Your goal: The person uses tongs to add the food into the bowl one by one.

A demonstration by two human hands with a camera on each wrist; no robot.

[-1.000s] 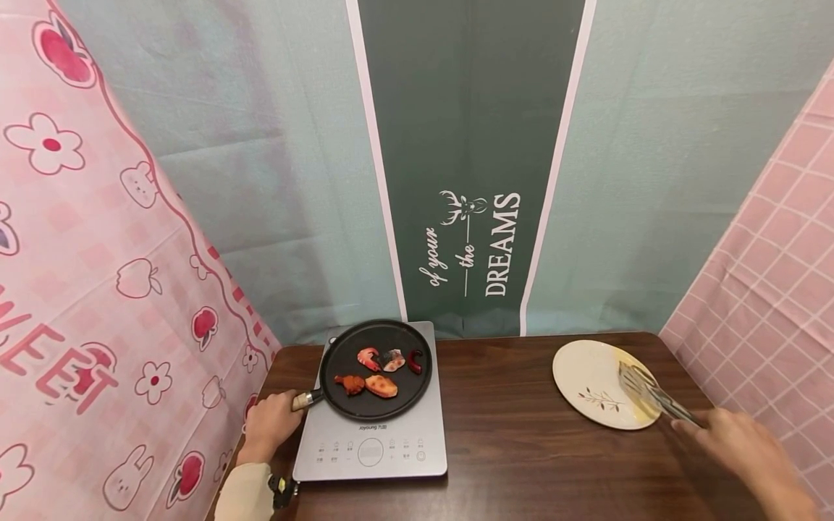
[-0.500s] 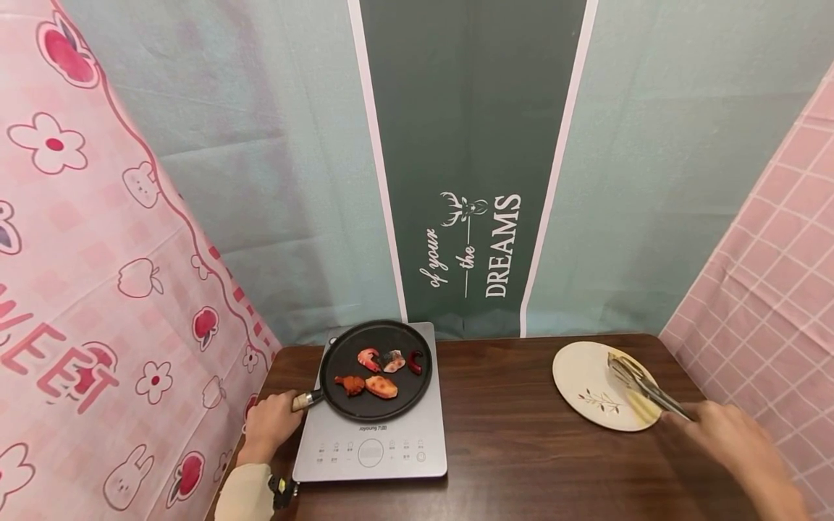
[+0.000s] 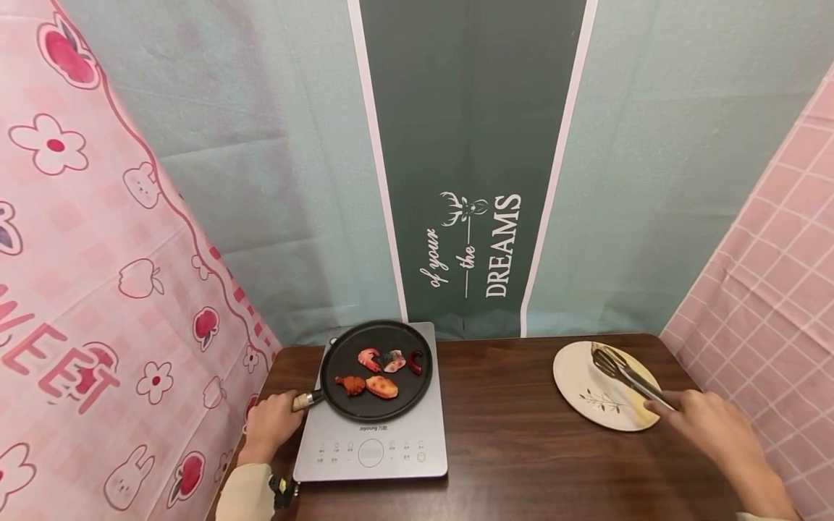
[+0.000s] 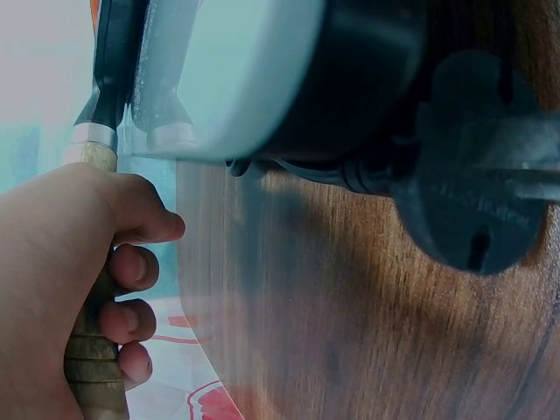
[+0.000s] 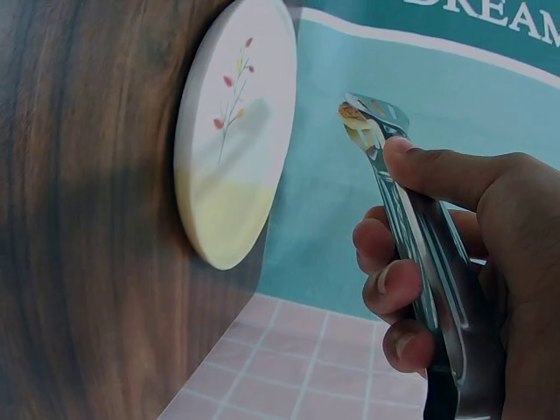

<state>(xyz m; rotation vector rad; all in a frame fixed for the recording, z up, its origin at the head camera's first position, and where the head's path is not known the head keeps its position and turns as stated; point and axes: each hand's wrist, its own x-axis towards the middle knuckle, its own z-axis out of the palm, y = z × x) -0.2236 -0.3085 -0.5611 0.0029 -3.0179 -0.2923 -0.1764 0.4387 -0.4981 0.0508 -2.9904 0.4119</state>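
My left hand grips the wooden handle of a round black frying pan. In the pan lie a shrimp, a fish piece, a curved dark-red piece, a brown drumstick-shaped piece and an orange-brown oval slice. My right hand holds metal tongs above the cream plate. In the right wrist view, fingers and thumb wrap the tongs' arms. A small brown-yellow patch shows at their tips; I cannot tell whether it is food or a reflection.
Under the pan is a silver induction cooker with a touch panel. A black plug-like piece and a cable show near it in the left wrist view. Cloth backdrops stand behind and on both sides of the wooden table.
My right hand has moved left with the tongs, so their tips now hang over the plate's upper middle. My left hand, the pan and the food pieces look unmoved.
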